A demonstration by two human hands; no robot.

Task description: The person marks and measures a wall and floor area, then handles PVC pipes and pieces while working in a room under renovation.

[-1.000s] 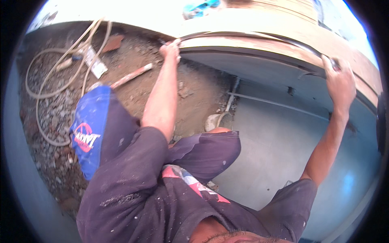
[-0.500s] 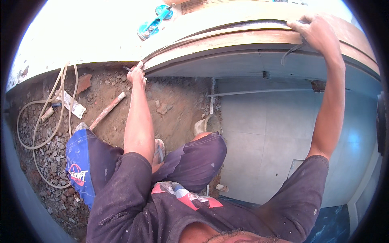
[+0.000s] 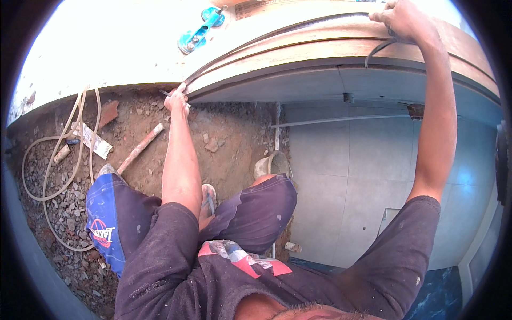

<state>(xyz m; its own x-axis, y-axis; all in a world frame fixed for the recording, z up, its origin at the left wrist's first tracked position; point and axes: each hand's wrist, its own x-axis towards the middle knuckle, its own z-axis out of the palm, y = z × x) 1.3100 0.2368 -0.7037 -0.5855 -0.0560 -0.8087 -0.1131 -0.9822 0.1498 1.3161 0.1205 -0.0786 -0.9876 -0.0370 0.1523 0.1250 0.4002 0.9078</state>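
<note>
A long dark measuring tape (image 3: 298,28) with fine marks along one edge is stretched in a curve between my hands, over the stacked pale slabs. My left hand (image 3: 176,101) is closed on its left end at the slabs' corner; a thin pencil-like stick (image 3: 166,93) juts from those fingers. At the far right, my right hand (image 3: 401,22) pinches the tape above the slabs. The tape's loose tail (image 3: 377,50) hangs curled below that hand, over the slabs' front edge.
On the bright white surface lies a blue double suction cup lifter (image 3: 200,32). Below are rubble (image 3: 69,213), a looped clear hose (image 3: 47,176), a dirty pipe (image 3: 140,149) and a bucket (image 3: 271,164). Grey tiles (image 3: 325,213) stretch to the right, with a thin white rod (image 3: 341,120) across them.
My right hand has risen a little and shifted left, lifting the tape farther from the slabs' edge. The loose tail has swung up with it. My left hand has barely moved.
</note>
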